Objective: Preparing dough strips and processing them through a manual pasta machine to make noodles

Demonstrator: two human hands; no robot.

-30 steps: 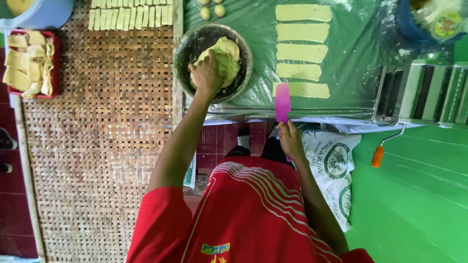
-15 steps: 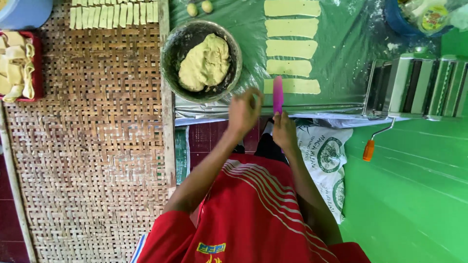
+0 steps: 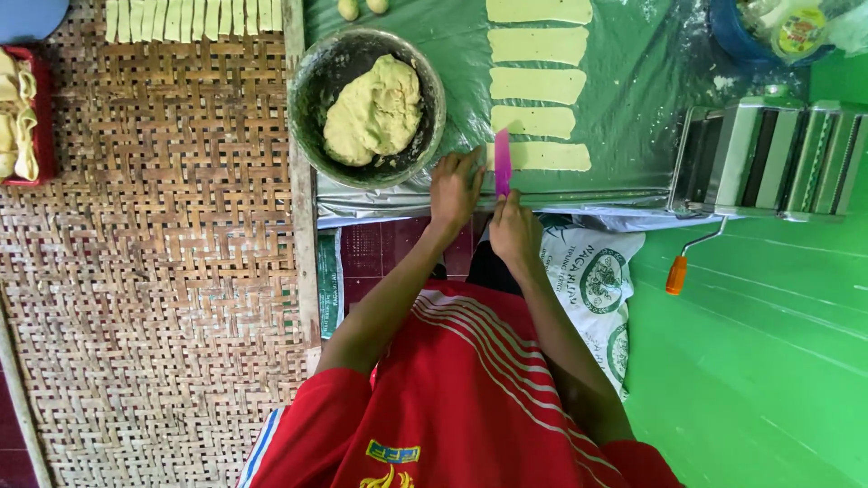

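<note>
My right hand (image 3: 515,230) is shut on the handle of a pink knife (image 3: 502,163). Its blade points up at the left end of the nearest flat yellow dough strip (image 3: 551,155). My left hand (image 3: 457,190) lies on the green plastic sheet (image 3: 633,90) just left of the blade. Its fingers are spread and hold nothing. Beside it, to the upper left, a dark metal bowl (image 3: 312,81) holds a lump of yellow dough (image 3: 375,113). Several more dough strips (image 3: 538,86) lie in a column above the nearest one.
A steel dough roller (image 3: 768,158) with an orange-handled crank (image 3: 676,276) stands at the right. A woven mat (image 3: 163,253) on the left carries a row of cut strips (image 3: 190,18) and a red tray (image 3: 41,172) of folded pieces. A white sack (image 3: 597,280) lies under my right arm.
My left hand has come out of the bowl and down to the sheet's front edge beside the knife. My right hand has brought the knife up to the nearest strip.
</note>
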